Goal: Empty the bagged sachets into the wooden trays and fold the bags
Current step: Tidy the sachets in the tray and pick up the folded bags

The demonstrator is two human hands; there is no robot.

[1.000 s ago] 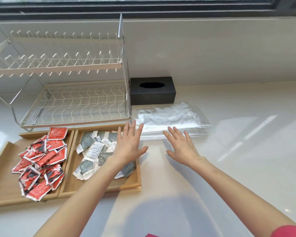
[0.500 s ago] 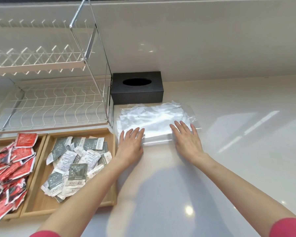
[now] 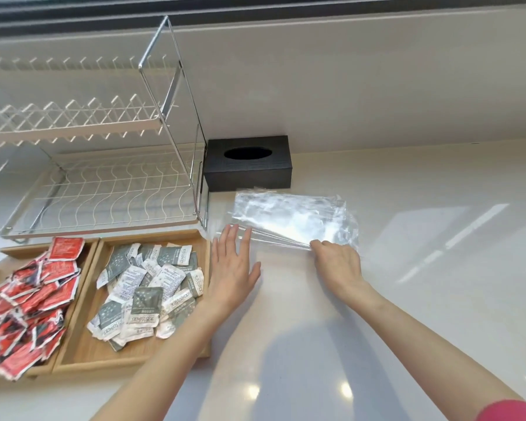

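Observation:
A clear plastic bag (image 3: 289,217) lies flat and empty on the white counter, just in front of the black tissue box. My left hand (image 3: 233,268) rests flat with fingers spread, its fingertips on the bag's near left corner. My right hand (image 3: 337,262) has its fingers curled around the bag's near right edge and lifts it slightly. Left of the hands stand two wooden trays: the nearer tray (image 3: 82,357) holds several grey and white sachets (image 3: 146,290), and the far left tray (image 3: 19,250) holds several red sachets (image 3: 34,296).
A black tissue box (image 3: 249,162) stands against the wall behind the bag. A white wire dish rack (image 3: 104,192) with a chrome frame rises behind the trays. The glossy white counter (image 3: 422,268) stretches to the right.
Both hands reached forward onto the bag. My right hand went from flat on the bag to curled around its near edge, and the view shifted right, then back.

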